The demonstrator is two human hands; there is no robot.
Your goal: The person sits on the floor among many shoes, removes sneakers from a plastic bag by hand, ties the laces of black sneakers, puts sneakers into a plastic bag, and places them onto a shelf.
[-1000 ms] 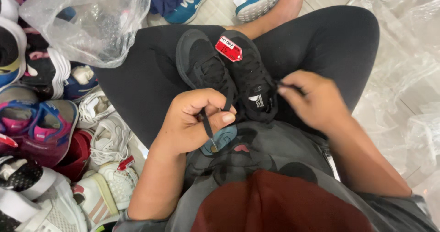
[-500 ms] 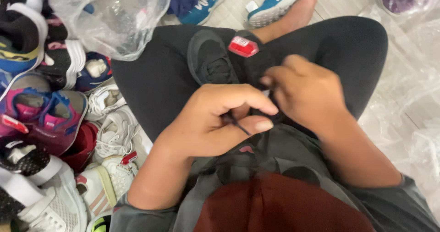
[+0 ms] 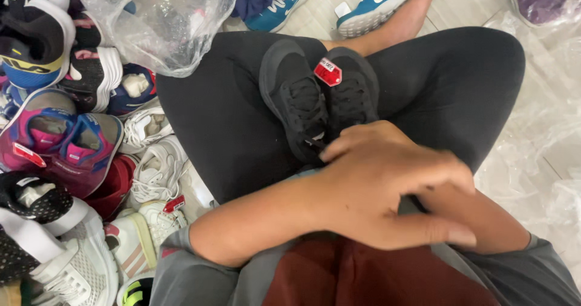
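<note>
While the black shoes [image 3: 321, 100] lie paired on the person's lap just beyond the knuckles, the left hand [image 3: 387, 185] curls over their heels, fingers closed, covering the right hand [image 3: 478, 215]; whether either grips anything I cannot tell. Red tag [image 3: 327, 72] faces up.

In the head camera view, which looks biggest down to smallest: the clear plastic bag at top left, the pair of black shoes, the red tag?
1. Clear plastic bag
2. Pair of black shoes; looks somewhat smaller, though hands hide part
3. Red tag; clearly smallest
</note>
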